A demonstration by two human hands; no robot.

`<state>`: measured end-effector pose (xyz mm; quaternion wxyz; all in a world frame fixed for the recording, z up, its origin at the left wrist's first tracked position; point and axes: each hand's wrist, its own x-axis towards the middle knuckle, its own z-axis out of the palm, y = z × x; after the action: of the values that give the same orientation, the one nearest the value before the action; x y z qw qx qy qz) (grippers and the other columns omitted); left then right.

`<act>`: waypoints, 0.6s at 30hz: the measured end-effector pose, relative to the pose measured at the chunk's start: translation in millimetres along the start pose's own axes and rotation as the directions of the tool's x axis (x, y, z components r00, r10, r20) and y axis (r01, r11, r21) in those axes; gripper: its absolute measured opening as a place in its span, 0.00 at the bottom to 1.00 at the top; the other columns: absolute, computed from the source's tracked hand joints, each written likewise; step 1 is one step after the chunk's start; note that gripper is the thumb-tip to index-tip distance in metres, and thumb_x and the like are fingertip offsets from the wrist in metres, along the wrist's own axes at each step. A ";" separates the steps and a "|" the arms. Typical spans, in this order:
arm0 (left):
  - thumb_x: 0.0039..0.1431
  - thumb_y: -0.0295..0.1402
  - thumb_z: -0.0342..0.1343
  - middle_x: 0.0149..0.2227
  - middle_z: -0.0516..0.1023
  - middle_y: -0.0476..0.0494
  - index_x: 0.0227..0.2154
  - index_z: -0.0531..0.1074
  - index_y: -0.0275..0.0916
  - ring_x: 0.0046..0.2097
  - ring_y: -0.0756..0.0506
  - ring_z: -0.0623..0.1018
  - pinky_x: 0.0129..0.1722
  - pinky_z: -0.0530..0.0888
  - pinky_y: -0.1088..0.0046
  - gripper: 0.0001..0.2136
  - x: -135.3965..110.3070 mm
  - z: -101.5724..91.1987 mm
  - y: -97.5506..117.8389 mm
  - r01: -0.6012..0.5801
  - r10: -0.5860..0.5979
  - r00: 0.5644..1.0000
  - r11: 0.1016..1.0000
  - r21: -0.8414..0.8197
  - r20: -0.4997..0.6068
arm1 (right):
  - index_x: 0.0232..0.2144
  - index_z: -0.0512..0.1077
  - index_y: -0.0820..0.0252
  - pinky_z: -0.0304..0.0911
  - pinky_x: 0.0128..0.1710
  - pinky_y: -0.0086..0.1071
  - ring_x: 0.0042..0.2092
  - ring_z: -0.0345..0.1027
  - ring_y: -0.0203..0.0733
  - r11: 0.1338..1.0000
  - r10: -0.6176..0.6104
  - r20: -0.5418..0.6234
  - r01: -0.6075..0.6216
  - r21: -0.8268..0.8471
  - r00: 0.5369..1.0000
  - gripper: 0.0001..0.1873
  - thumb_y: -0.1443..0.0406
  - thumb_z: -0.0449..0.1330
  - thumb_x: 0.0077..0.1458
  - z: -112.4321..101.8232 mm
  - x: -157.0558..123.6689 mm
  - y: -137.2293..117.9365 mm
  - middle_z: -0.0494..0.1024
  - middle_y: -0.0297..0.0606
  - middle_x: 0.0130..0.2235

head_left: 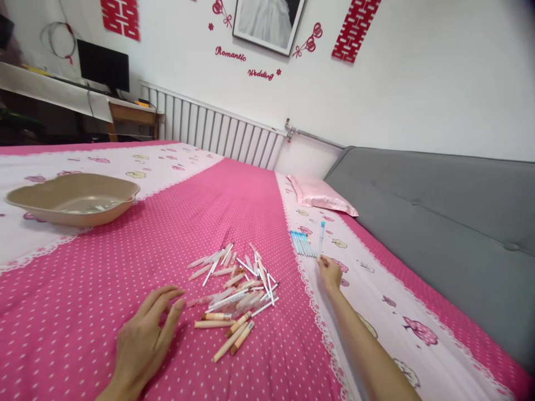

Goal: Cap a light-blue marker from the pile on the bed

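My right hand (330, 273) pinches the lower end of a slim pen-like stick with a blue top (321, 238), held nearly upright. Just left of it, a row of similar blue-topped sticks (302, 244) lies side by side on the bed's pale strip. Resting on the pink dotted cover, my left hand (146, 328) is empty, its fingers loosely curved and apart. Beside those fingertips spreads a loose pile of pen-like sticks (240, 284) in white, pale pink and beige. Several thicker orange-and-brown ones (242, 337) are at its near edge.
A beige plastic basin (75, 197) stands on the bed at the left. At the far right, a pink pillow (320, 195) lies against the grey padded headboard (418, 223). Behind the bed are a white radiator (213, 125) and a desk with a black monitor (103, 65).
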<state>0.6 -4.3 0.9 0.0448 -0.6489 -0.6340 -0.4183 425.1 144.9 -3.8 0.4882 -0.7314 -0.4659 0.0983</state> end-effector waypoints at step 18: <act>0.59 0.47 0.43 0.44 0.75 0.52 0.37 0.73 0.47 0.40 0.49 0.78 0.30 0.73 0.78 0.16 -0.7 10.3 -12.9 -0.045 0.045 0.999 0.997 0.069 0.005 | 0.41 0.74 0.66 0.59 0.40 0.36 0.39 0.69 0.48 0.975 0.035 -0.113 -0.059 -0.213 0.993 0.18 0.66 0.52 0.49 20.5 40.4 55.5 0.78 0.47 0.36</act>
<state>-5.4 3.7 -12.3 0.0756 -0.6618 -0.6334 -0.3939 467.4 184.1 -46.3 0.4278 -0.7952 -0.4292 0.0187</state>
